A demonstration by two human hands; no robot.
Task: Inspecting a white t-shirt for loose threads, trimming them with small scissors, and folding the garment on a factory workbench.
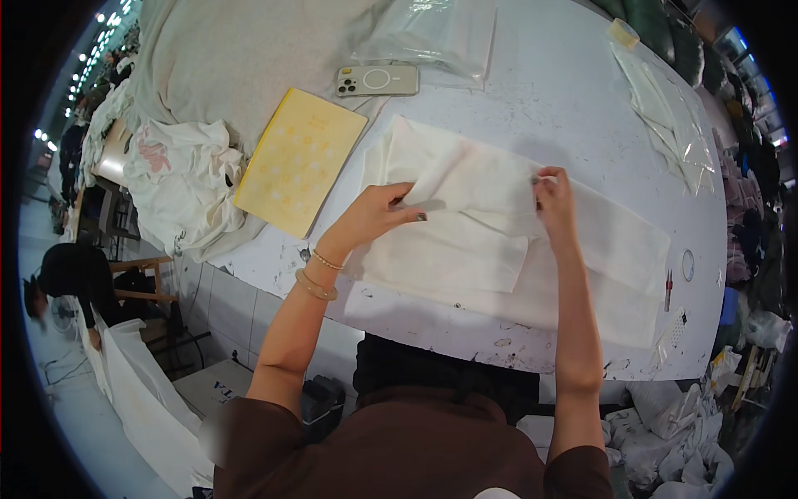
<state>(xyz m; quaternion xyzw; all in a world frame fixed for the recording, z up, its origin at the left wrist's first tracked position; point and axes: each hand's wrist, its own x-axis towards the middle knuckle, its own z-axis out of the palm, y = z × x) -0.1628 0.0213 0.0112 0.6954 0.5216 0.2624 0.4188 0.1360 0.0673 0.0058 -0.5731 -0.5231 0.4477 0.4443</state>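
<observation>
A white garment [490, 195], partly folded, is spread over the white table in front of me. My left hand [374, 218] rests on its left part. The thumb and index finger are apart there, with cloth between them, and the other fingertips are hidden. Above the garment's upper edge, my right hand [555, 204] has its fingers drawn together in a pinch on the fabric. A folded flap crosses the middle between both hands, and one loose layer reaches toward the right end of the table.
Left of the garment lie a yellow notebook [301, 162] and a crumpled white shirt [179, 179]. Beyond are a phone [378, 80] and clear plastic bags [432, 37]. At right are red-handled snips [668, 287], a tape roll [623, 33] and a bagged garment [665, 116]. Another person [75, 274] is at far left.
</observation>
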